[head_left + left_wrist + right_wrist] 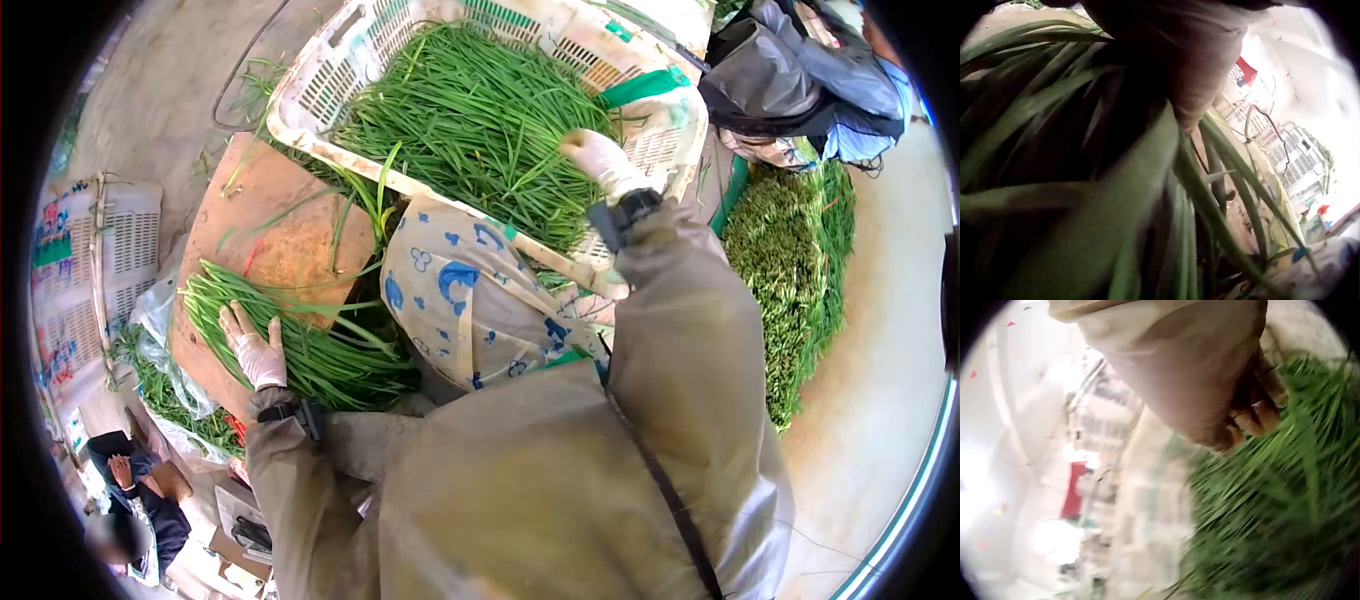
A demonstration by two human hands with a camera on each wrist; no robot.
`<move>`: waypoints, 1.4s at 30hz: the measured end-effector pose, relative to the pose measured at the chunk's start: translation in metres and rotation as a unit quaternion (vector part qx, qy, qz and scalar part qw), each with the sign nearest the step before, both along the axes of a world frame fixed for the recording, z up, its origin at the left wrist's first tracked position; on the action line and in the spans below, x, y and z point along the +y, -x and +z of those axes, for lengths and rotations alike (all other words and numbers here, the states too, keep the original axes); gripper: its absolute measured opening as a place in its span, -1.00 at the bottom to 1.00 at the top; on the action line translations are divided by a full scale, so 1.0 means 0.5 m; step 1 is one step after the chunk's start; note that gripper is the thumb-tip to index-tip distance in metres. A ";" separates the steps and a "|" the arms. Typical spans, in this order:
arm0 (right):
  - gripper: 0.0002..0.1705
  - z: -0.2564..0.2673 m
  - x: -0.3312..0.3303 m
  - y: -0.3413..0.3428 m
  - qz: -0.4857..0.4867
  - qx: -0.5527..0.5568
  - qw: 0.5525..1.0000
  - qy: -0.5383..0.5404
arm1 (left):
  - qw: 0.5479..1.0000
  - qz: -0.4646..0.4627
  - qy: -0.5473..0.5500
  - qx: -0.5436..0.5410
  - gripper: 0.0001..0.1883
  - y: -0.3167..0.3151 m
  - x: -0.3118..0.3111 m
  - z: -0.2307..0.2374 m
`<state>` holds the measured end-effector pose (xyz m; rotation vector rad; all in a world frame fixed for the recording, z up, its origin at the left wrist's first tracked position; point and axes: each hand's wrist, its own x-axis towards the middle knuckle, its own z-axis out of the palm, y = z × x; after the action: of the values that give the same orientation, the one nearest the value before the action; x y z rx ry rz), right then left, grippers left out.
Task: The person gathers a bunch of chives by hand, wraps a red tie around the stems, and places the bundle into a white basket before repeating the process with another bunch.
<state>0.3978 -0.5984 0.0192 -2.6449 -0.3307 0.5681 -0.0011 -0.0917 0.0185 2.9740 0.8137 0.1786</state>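
In the head view, my gloved left hand [255, 350] rests with extended fingers on a loose bunch of garlic chives [345, 352]. The bunch lies partly on a brown board [285, 225]. Long leaves [1141, 187] fill the left wrist view, below the shadowed hand [1194, 69]. My gloved right hand [605, 162] is over the right side of a white plastic crate [310, 75] heaped with chives [470, 120]. Its fingers [1250, 419] bend loosely above the leaves in the right wrist view, with nothing visible in their grasp.
Patterned cloth [455, 285] covers my knee between board and crate. At right lies a stack of bundled greens [775, 260], cut ends showing, below dark bags [765, 75]. Another crate [130, 240] stands far left. A person [145, 500] sits at lower left.
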 end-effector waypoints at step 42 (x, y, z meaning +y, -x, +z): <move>-0.50 -0.244 -0.177 -0.105 -0.080 0.068 0.929 0.355 | 1.000 -0.010 0.027 0.001 -0.15 0.005 0.000 0.002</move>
<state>0.4502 -0.6872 -0.1026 -3.2421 0.1770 0.9527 -0.0039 -0.0918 0.0196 2.9306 0.7762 0.1516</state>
